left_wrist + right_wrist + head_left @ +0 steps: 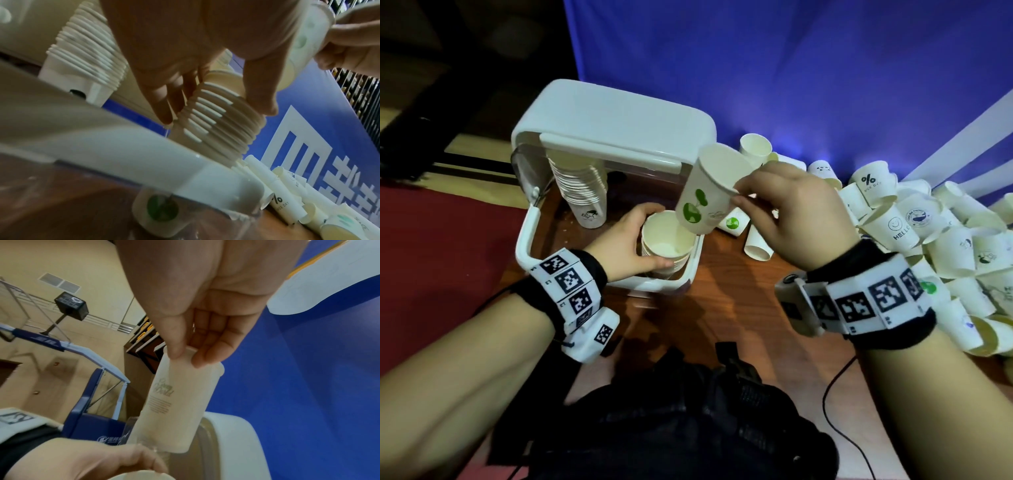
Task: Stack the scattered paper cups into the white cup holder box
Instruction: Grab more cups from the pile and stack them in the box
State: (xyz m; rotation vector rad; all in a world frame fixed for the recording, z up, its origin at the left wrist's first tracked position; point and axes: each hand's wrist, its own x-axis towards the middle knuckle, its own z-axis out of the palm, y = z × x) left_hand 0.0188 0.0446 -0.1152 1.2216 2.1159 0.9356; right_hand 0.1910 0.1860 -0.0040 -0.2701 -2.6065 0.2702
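Observation:
The white cup holder box point(527, 236) stands open on the wooden table, its lid point(619, 116) tipped back. Inside at the back left is a tall stack of cups point(582, 185). My left hand point(633, 240) grips a shorter stack of nested cups point(669, 246) at the box's front right; in the left wrist view the fingers point(162, 100) wrap its ribbed rims point(216, 123). My right hand point(784, 205) pinches the rim of a paper cup with a green print point(709, 192), tilted, its bottom just above the stack's mouth. In the right wrist view thumb and fingers pinch that cup point(174, 402).
A large pile of loose paper cups point(928, 240) covers the table's right side against the blue backdrop point(791, 68). A few cups point(753, 240) lie beside the box. A black bag point(671, 411) and a cable sit at the near edge. Red floor lies left.

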